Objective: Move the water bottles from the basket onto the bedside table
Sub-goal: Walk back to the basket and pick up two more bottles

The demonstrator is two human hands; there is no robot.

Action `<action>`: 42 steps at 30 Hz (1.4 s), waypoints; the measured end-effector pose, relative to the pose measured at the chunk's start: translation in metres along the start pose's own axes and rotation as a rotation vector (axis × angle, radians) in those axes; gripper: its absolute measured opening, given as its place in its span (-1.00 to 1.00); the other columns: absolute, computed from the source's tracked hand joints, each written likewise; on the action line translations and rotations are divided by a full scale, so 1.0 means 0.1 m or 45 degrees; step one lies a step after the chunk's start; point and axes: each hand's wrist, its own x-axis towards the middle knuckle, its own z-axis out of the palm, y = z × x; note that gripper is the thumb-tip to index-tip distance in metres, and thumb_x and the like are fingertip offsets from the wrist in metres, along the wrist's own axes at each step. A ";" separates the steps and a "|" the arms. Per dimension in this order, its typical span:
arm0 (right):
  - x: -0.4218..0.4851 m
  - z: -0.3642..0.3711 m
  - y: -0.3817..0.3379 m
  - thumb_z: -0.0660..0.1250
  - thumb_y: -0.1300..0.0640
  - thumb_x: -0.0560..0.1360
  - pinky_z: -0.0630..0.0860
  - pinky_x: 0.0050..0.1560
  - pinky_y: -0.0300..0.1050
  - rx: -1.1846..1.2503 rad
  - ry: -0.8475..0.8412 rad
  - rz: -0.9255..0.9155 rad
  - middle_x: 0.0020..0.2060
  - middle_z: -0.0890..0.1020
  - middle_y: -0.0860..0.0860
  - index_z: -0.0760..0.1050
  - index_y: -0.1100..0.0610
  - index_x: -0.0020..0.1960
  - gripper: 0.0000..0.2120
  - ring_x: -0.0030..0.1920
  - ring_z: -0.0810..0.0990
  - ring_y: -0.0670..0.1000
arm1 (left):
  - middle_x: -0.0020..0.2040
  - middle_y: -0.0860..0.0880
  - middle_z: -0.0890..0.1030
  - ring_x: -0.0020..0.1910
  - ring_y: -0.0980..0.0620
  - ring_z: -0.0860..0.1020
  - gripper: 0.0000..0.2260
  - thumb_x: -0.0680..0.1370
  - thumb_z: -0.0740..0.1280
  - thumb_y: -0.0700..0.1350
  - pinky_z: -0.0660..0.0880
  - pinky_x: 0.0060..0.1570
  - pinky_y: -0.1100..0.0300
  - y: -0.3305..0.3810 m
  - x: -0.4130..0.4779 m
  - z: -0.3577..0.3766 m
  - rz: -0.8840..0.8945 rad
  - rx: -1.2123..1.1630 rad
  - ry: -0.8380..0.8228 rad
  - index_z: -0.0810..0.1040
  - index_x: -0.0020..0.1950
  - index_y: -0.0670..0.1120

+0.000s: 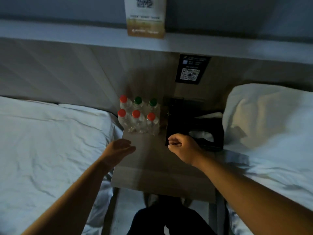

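Both arms reach in from the bottom of the frame over the narrow bench [157, 175] that stands between two beds. The left forearm slants up from the lower left. Its left hand [121, 147] is released, fingers loose and lightly bent, palm down above the bench's left edge, just below the bottles and not touching them. The right arm comes in from the lower right, wrist slightly cocked. The right hand [183, 144] is clenched in a loose fist with the thumb against the forefinger, and I can see nothing in it. It hangs over the near left corner of a black tissue box [194, 131].

The bottles [138, 116] stand upright on the bench toward its upper left, six of them packed in two rows of three. The front row has red caps. The back row has one red cap at the left and two green.

White sheets cover the left bed [50, 150], and a pillow [271, 116] sits at the right of the frame. A dark QR sticker [191, 69] is on the headboard above the box, and a card [145, 17] stands on the ledge at the top centre.
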 end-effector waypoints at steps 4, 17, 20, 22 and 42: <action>-0.60 -0.21 0.11 0.38 0.17 0.48 0.47 -0.07 -0.37 0.108 0.067 -0.059 -0.06 0.62 -0.06 0.54 0.08 0.11 -0.79 -0.04 0.59 -0.16 | -0.06 -0.21 0.63 -0.12 -0.08 0.55 -0.79 0.48 0.43 -0.26 0.50 -0.15 0.15 0.21 -0.60 0.19 0.089 -0.180 0.023 0.60 0.11 -0.19; -1.46 -0.59 0.54 0.39 0.14 0.49 0.44 -0.24 -0.42 0.173 0.407 0.120 -0.29 0.60 -0.16 0.56 -0.01 -0.06 -0.92 -0.28 0.55 -0.30 | -0.27 0.24 0.67 -0.29 0.29 0.58 -0.89 0.45 0.46 -0.16 0.47 -0.27 0.44 0.76 -0.77 0.57 0.468 0.306 -0.388 0.60 -0.14 0.04; -1.60 -0.44 0.59 0.36 0.18 0.50 0.45 -0.21 -0.21 0.198 0.529 0.197 -0.35 0.57 -0.11 0.58 0.00 -0.16 -0.89 -0.33 0.52 -0.26 | -0.22 0.29 0.64 -0.25 0.28 0.58 -0.91 0.37 0.43 0.01 0.48 -0.25 0.39 0.76 -0.68 0.54 0.564 0.381 -0.533 0.60 -0.18 0.06; -1.75 -0.26 0.61 0.38 0.17 0.48 0.45 -0.15 -0.20 0.270 0.620 0.246 -0.30 0.58 -0.14 0.55 -0.07 -0.15 -0.86 -0.26 0.53 -0.24 | -0.17 0.26 0.67 -0.19 0.26 0.62 -0.89 0.38 0.42 0.05 0.51 -0.22 0.37 0.70 -0.63 0.51 0.560 0.426 -0.649 0.63 -0.13 0.09; -4.47 2.26 0.55 0.39 0.05 0.47 0.52 0.15 -0.22 0.959 1.105 0.767 0.04 0.64 -0.10 0.55 -0.01 0.12 -0.78 0.05 0.60 -0.19 | 0.12 0.06 0.60 0.08 0.20 0.54 -0.72 0.48 0.38 0.02 0.44 -0.04 0.48 -0.04 -2.26 1.47 0.676 1.558 -1.811 0.54 0.18 0.03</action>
